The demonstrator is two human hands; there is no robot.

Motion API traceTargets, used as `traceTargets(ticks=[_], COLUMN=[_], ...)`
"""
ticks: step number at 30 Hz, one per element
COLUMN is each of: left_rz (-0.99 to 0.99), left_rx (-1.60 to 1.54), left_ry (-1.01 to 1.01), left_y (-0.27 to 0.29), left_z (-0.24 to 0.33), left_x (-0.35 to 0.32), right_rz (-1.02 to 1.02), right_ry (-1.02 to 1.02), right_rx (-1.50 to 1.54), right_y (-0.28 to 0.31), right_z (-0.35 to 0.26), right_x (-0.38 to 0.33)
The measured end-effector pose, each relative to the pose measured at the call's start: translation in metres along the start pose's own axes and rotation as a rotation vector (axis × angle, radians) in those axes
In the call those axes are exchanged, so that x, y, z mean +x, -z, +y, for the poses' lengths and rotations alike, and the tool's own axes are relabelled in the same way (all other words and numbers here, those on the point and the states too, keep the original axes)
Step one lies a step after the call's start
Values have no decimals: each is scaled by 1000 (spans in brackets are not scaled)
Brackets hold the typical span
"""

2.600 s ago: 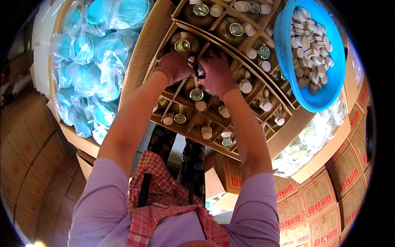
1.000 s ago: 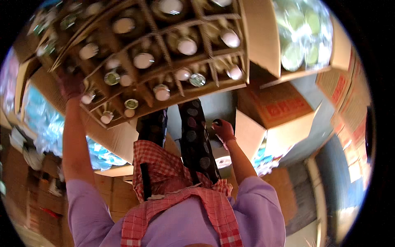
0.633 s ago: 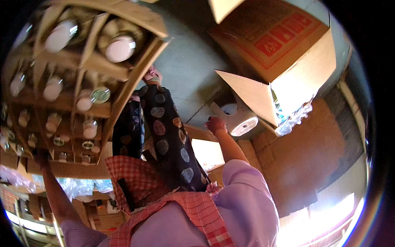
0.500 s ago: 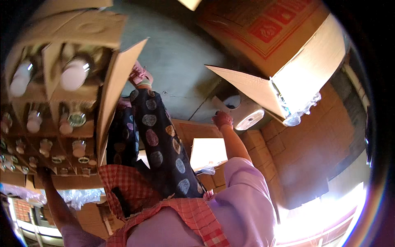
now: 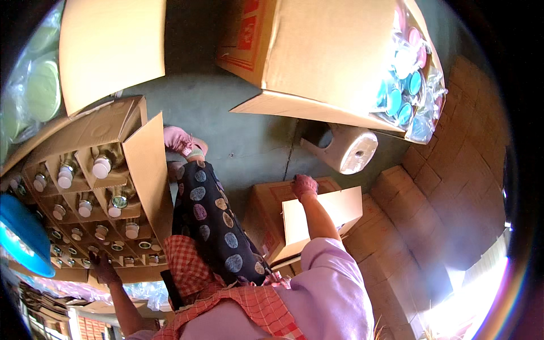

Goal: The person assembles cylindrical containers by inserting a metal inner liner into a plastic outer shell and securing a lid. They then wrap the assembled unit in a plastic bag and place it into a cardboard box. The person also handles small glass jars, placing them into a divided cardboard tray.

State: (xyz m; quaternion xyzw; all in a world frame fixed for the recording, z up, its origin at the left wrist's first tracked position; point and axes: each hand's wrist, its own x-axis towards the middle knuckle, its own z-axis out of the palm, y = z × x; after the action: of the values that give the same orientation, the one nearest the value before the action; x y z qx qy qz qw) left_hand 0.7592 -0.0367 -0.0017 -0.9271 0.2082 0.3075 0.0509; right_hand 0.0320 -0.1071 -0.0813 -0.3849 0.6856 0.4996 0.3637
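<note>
A divided cardboard carton (image 5: pixel 148 164) at the left holds several clear glass bottles (image 5: pixel 119 202), upright in their compartments. White caps (image 5: pixel 102 168) top some of them; others show open mouths. My left hand (image 5: pixel 103 268) reaches over the near rows, its shadowed fingers apart beside the bottle tops. I cannot see it holding a bottle. My right hand (image 5: pixel 306 186) hovers over or rests on a smaller carton (image 5: pixel 266 212) with a raised pale flap (image 5: pixel 351 204). Its fingers are curled, and what they hold, if anything, is hidden.
A large carton (image 5: pixel 323 56) at the far right holds bagged blue and pink lids (image 5: pixel 413 83). Below it stands a pale plastic stool (image 5: pixel 351 148). A blue basin (image 5: pixel 25 238) and bagged green round items (image 5: pixel 42 90) are at the left. Stacked cartons (image 5: pixel 391 249) line the right.
The view has shifted, bringing the blue basin, green items and coloured lids into sight. My right hand now appears farther from the stool, over the smaller carton. My left hand stays at the bottles' near rows.
</note>
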Motion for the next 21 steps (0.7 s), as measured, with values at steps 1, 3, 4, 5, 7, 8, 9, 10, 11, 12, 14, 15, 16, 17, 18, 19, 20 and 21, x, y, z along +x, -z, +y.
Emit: traceTargets(ticks=[1, 3, 4, 5, 7, 8, 9, 10, 11, 12, 14, 15, 16, 17, 18, 19, 20, 21], left_rz=[-26, -64, -63, -65, -68, 18, 7, 5, 11, 55, 33, 35, 0, 26, 51, 76, 47, 42], left_rx=[-100, -233, -251, -271, -325, -150, -164, -178, -195, -222, -213, -210, -330, -337, -338, -345, -340, -315], left_ry=[-131, -96, -71, -44, 19, -160, -136, -112, -83, -68, -67, -64, -108, -79, -55, -38, 4, -12], left_y=[-6, -21, -21, -25, -46, -50, -53, -54, -56, -57, -52, -52, -50, -50, -50, -50, -48, -46], left_z=[13, 56, 63, 68, 77, 93, 86, 72, 62, 80, 91, 89, 79, 68, 78, 85, 88, 86], left_x=[-6, -37, -45, -49, -55, -61, -58, -47, -44, -53, -50, -51, -42, -41, -44, -44, -43, -40], right_rz=[18, 21, 18, 17, 21, 17, 11, 11, 34, 35, 67, 93, 108, 110, 101, 91, 84, 70], right_ry=[14, -4, -2, -2, -33, -41, -47, -43, -49, -51, -18, 26, 48, 62, 65, 63, 68, 71], right_rx=[8, 18, 4, -14, -51, -69, -91, -105, -160, -191, -281, -342, -381, -409, -425, -430, -429, -421], right_y=[0, 6, 14, 21, 28, 27, 24, 20, 21, 15, 14, 14, 13, 16, 14, 15, 15, 15], right_z=[0, 0, 1, 3, 8, 13, 19, 25, 29, 38, 50, 56, 63, 70, 76, 84, 88, 90], right_x=[0, 8, 11, 15, 38, 52, 64, 78, 96, 113, 144, 153, 162, 173, 182, 190, 194, 193])
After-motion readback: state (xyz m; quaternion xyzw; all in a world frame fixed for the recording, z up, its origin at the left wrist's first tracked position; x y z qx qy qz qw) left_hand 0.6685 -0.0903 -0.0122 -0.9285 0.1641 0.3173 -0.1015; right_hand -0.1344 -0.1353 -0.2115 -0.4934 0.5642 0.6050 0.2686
